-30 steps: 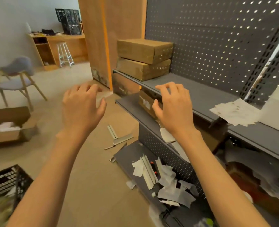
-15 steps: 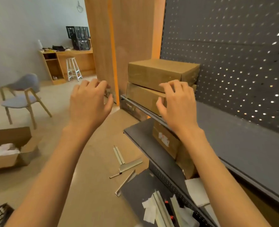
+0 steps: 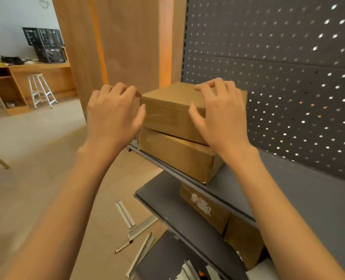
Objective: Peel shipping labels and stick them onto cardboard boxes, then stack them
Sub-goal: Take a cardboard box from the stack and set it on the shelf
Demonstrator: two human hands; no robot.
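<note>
Top cardboard box (image 3: 173, 110) sits on lower box (image 3: 179, 156) on shelf (image 3: 288, 190). Left hand (image 3: 113, 116) and right hand (image 3: 220, 116) flank it, fingers loosely spread, gripping nothing.

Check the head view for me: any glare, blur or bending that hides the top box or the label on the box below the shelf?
Head view: wide-angle bending curves the pegboard, whose holes glint with backlight; an orange glow runs down the wooden panel; the top box is evenly lit, a faint sheen on its front; the lower box's label is too smeared to read; both hands look sharp.
</note>
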